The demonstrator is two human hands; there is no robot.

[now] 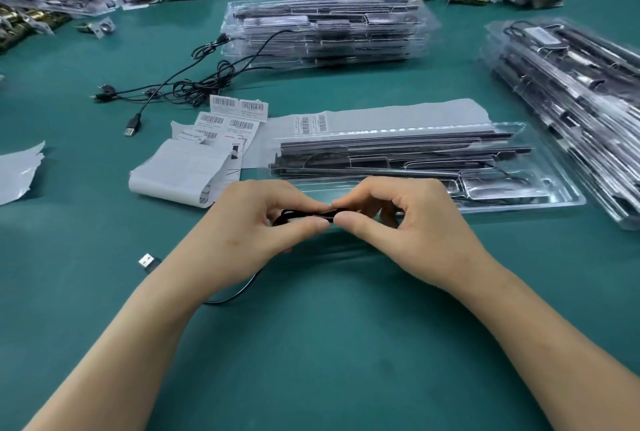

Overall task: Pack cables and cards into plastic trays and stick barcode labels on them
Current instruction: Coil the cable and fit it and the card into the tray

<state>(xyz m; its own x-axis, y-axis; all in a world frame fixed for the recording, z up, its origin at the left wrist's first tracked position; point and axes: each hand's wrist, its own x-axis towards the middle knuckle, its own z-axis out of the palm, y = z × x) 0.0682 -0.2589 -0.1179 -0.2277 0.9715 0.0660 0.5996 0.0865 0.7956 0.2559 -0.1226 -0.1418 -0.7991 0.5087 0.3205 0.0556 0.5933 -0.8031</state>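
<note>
- Two grips meet thumb to thumb. The left grip [258, 223] and the right grip [412, 219] each pinch the same black cable [306, 214] between thumb and curled forefinger, and it is folded into a short bundle between them.
- The fingers hide most of the bundle, so its folds cannot be counted.
- Under the left grip the cable's tail runs beneath the wrist. Its USB plug [149, 261] lies on the desk [322, 354] out to the left, apart from the hand.
- Nearer the person, plain green desk shows between the forearms, which is the widest open room.
- Just beyond the grips lies a clear plastic tray [573, 200] holding dark strips. Its near rim is partly hidden behind the knuckles.
- Beyond and left of the left grip lie curled backing paper [180, 171] and barcode labels [239, 108], with loose cables [180, 84] farther out.
- Well beyond is a stack of filled trays [325, 29]. Right of the right grip a second stack [568, 91] is blurred and cut off by the frame edge.
</note>
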